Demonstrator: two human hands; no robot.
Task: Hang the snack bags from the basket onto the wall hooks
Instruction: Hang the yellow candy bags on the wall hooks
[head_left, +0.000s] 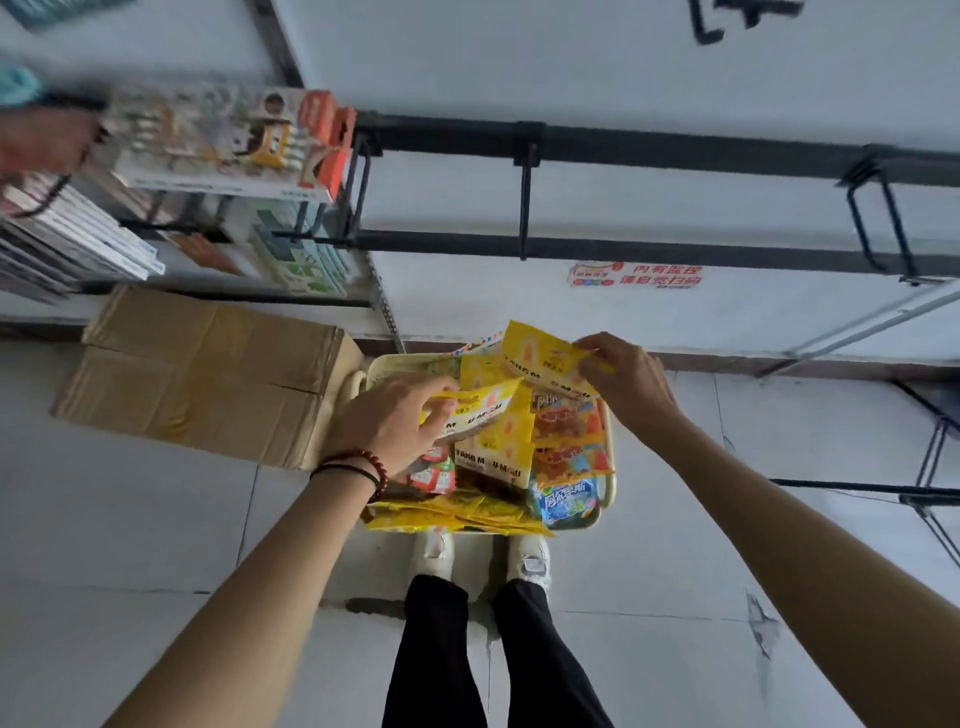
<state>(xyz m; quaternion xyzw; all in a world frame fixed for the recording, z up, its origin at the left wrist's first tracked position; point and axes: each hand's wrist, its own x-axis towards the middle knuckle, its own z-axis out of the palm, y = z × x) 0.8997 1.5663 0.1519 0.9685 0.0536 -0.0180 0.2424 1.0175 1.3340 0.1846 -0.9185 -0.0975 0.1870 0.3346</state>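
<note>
Pinching glossy yellow pouch (483, 408), left hand (395, 421) fingers, right hand (628, 374) fingers gripping second flat pouch (540, 358), rounded cream basket (375, 370) beneath.

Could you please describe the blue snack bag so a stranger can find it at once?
Find the cream basket on the floor before the person's shoes. In its corner nearest the right shoe lies the blue bag. It alone is blue with white lettering; its neighbours are yellow or orange.

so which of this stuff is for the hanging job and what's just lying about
For the job: basket, yellow snack bag in left hand, second yellow bag in right hand, wall hooks.
Lying about: cardboard box, boxed goods, red wall sticker.
</note>
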